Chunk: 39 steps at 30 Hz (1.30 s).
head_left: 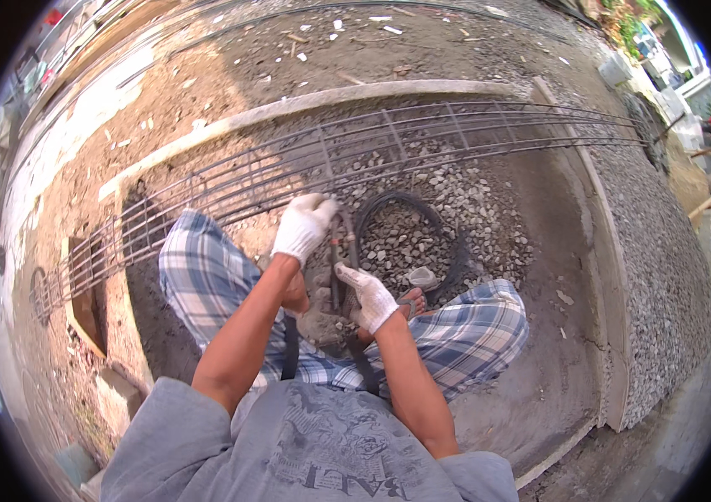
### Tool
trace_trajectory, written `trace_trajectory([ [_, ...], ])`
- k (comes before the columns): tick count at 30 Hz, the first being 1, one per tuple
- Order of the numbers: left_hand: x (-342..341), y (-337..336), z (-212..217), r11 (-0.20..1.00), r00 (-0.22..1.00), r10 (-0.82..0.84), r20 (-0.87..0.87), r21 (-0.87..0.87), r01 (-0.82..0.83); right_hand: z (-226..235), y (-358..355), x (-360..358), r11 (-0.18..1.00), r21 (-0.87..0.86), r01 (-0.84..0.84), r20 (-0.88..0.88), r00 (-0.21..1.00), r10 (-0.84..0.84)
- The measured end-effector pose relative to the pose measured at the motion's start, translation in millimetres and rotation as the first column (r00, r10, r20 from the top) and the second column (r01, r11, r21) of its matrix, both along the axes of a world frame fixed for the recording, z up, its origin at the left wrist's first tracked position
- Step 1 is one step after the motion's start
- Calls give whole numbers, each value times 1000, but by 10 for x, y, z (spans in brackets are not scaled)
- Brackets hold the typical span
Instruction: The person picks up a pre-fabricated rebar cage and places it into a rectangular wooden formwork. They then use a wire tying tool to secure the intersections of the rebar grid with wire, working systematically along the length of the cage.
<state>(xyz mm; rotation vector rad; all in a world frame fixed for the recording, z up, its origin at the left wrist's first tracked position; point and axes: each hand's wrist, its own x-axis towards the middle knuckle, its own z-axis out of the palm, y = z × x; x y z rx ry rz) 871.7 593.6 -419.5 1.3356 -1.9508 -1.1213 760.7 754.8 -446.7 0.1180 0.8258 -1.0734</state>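
My left hand [301, 227], in a white knit glove, is closed just below the near bars of a long steel rebar cage [326, 161]. What its curled fingers hold is too small to make out. My right hand [367, 297], also gloved, sits lower and to the right, its fingers closed around a pliers-like tool [335, 289] with two long dark handles. The tool points up toward the cage, and its upper end lies beside my left fingers. Just right of the tool, a coil of dark wire [397, 197] rests on gravel.
Wooden form boards [305, 107] edge the pit behind the cage, and another board [602, 251] runs along the right. Loose gravel [489, 209] lies under the cage, with a gravel heap [665, 293] beyond the right board. A wooden block [117, 397] stands at lower left.
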Motion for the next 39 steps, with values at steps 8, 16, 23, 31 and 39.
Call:
trace_trajectory([
  [8,94,204,-488,943,923,-286,259,248,223,-564,114,111,963,270,-16,-322,941,106],
  [16,-21,430,91,769,954,-45,-296,599,222,-244,-209,-9,965,-262,11,-908,337,-250],
  [23,79,295,358,911,965,-235,-112,319,259,419,-254,-98,928,-343,-147,-933,168,-318],
  [31,289,-1123,970,927,857,-261,443,-133,351,1139,-348,-801,955,-290,55,-940,171,-295],
  [39,153,-2149,351,912,861,-276,426,-167,375,785,-462,-947,933,-348,88,-935,-100,-339],
])
